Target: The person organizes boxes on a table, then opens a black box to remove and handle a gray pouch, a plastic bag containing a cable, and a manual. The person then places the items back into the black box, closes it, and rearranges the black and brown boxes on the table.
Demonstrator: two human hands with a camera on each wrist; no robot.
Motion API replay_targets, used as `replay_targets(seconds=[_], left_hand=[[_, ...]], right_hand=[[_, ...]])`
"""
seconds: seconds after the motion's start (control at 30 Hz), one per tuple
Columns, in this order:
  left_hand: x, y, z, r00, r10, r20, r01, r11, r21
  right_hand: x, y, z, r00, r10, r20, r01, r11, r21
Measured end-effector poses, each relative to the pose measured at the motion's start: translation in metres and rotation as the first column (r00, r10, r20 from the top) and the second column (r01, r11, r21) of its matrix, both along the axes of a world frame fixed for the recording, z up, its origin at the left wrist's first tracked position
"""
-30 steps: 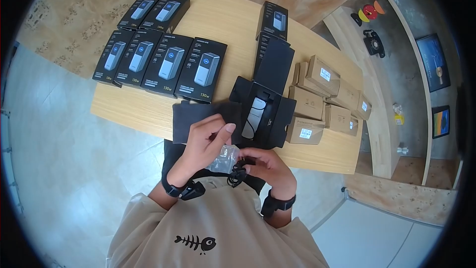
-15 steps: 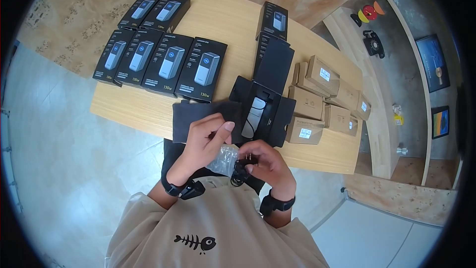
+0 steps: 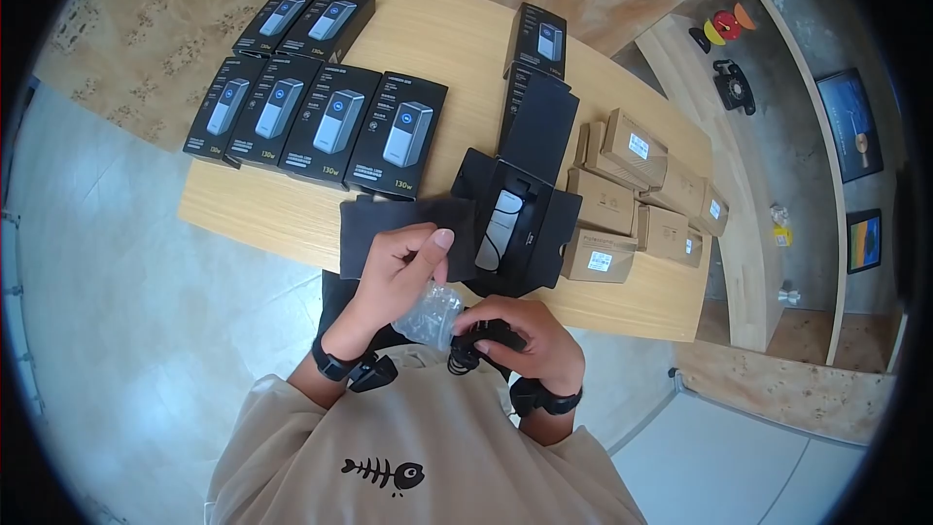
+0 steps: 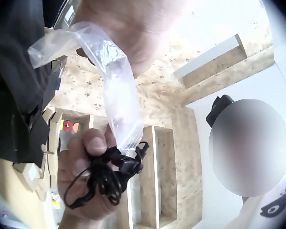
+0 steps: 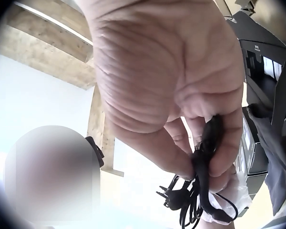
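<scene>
A clear plastic bag (image 3: 429, 317) hangs from the left hand (image 3: 394, 277), whose thumb and fingers pinch its upper end. The right hand (image 3: 525, 335) grips a coiled black cable (image 3: 464, 354) at the bag's lower end; the left wrist view shows the coil (image 4: 105, 181) against the bag's end (image 4: 126, 138). In the right wrist view the cable (image 5: 202, 181) lies between thumb and fingers. Beyond the hands, a dark grey cloth pouch (image 3: 364, 233) lies at the table edge, beside an open black box (image 3: 539, 224) with a silver device (image 3: 500, 224) inside.
Several black printed boxes (image 3: 408, 136) stand at the table's left, and another (image 3: 537, 39) at the back. Several brown cartons (image 3: 601, 202) are grouped on the right of the wooden table (image 3: 243, 199). A shelf unit (image 3: 748, 233) stands beyond the right side.
The right hand has turned slightly and moved a little down with the cable. The bag has swung slightly left and down, still pinched by the left hand.
</scene>
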State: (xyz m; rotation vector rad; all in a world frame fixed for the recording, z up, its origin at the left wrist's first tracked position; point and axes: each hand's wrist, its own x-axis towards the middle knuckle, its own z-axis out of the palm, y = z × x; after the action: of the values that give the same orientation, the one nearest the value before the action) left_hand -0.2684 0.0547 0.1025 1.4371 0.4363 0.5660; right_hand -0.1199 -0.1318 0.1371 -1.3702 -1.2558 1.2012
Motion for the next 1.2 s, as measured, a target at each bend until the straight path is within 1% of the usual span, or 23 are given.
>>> replay_targets(seconds=[0.07,0.2,0.23,0.27,0.3,0.37,0.4,0.43,0.47,0.5,0.53,0.67,0.73,0.77,0.83,0.9,0.97,1.0,1.07,1.1,1.13,1.17,1.2], left_hand=[[0.002,-0.001,0.001,1.0,0.002,0.01,-0.003,0.999,0.042],[0.008,-0.003,0.0,0.999,-0.002,-0.054,0.004,1.0,0.028],[0.016,-0.007,0.003,0.985,0.168,0.042,-0.173,0.963,0.206],[0.019,-0.009,0.006,0.936,0.312,0.164,-0.351,0.866,0.356],[0.015,-0.006,0.007,0.936,0.311,0.164,-0.351,0.866,0.357],[0.002,0.001,0.008,0.959,0.22,0.181,-0.283,0.806,0.52],[-0.001,0.002,0.009,0.975,0.132,0.178,-0.205,0.844,0.496],[-0.005,0.004,0.014,0.975,0.132,0.177,-0.204,0.844,0.496],[-0.009,0.006,0.021,0.997,-0.023,0.071,-0.022,0.819,0.573],[-0.011,0.006,0.027,0.984,-0.171,-0.047,0.163,0.762,0.626],[-0.009,0.003,0.031,0.988,-0.139,-0.066,0.147,0.724,0.674],[-0.014,-0.004,0.031,0.986,-0.093,-0.14,0.164,0.716,0.679],[-0.017,-0.005,0.031,0.977,-0.074,-0.199,0.193,0.698,0.69],[-0.018,-0.005,0.032,0.977,-0.074,-0.199,0.193,0.698,0.69],[-0.02,-0.005,0.032,0.963,-0.085,-0.257,0.252,0.627,0.737],[-0.022,-0.004,0.034,0.962,-0.091,-0.258,0.258,0.617,0.744],[-0.022,-0.003,0.034,0.96,-0.098,-0.261,0.265,0.606,0.75],[-0.021,-0.003,0.034,0.962,-0.108,-0.253,0.265,0.601,0.754],[-0.019,-0.005,0.032,0.962,-0.118,-0.245,0.266,0.597,0.757],[-0.017,-0.008,0.031,0.975,-0.087,-0.202,0.213,0.605,0.767],[-0.015,-0.01,0.029,0.986,-0.056,-0.159,0.16,0.612,0.775],[-0.014,-0.011,0.029,0.986,-0.056,-0.158,0.158,0.612,0.775],[-0.013,-0.012,0.028,0.988,-0.054,-0.145,0.148,0.602,0.784]], right_hand=[[0.0,0.003,0.004,0.99,0.027,0.14,-0.035,0.998,0.06],[-0.003,0.002,0.002,0.984,0.004,0.179,-0.014,0.998,0.054],[-0.003,0.001,0.003,0.976,-0.024,0.217,0.013,0.999,0.052],[-0.003,0.001,0.004,0.966,-0.053,0.254,0.041,0.998,0.051],[-0.003,-0.001,0.005,0.966,-0.053,0.254,0.042,0.998,0.051],[-0.003,-0.004,0.006,0.946,-0.11,0.306,0.1,0.994,0.048],[-0.004,-0.005,0.007,0.946,-0.111,0.304,0.102,0.994,0.046],[-0.006,-0.004,0.009,0.932,-0.131,0.339,0.12,0.991,0.053],[-0.007,-0.003,0.011,0.915,-0.15,0.374,0.136,0.989,0.062],[-0.008,-0.002,0.012,0.915,-0.15,0.374,0.136,0.989,0.064],[-0.011,-0.002,0.014,0.901,-0.165,0.402,0.154,0.986,0.059],[-0.016,-0.004,0.02,0.871,-0.211,0.443,0.217,0.975,0.037],[-0.015,-0.004,0.021,0.875,-0.203,0.439,0.211,0.977,0.031],[-0.014,-0.005,0.021,0.879,-0.195,0.436,0.204,0.979,0.027],[-0.014,-0.004,0.021,0.882,-0.195,0.43,0.211,0.977,0.01],[-0.014,-0.004,0.02,0.885,-0.196,0.423,0.219,0.976,-0.007],[-0.012,-0.004,0.018,0.879,-0.241,0.411,0.24,0.969,0.054],[-0.012,-0.003,0.017,0.88,-0.242,0.41,0.241,0.969,0.055],[-0.013,-0.001,0.016,0.865,-0.295,0.407,0.289,0.954,0.078],[-0.013,0.0,0.016,0.865,-0.295,0.407,0.289,0.954,0.078],[-0.014,0.001,0.017,0.858,-0.335,0.39,0.34,0.939,0.06],[-0.014,0.001,0.018,0.848,-0.375,0.375,0.389,0.92,0.04],[-0.014,0.002,0.019,0.848,-0.374,0.375,0.388,0.921,0.041]])
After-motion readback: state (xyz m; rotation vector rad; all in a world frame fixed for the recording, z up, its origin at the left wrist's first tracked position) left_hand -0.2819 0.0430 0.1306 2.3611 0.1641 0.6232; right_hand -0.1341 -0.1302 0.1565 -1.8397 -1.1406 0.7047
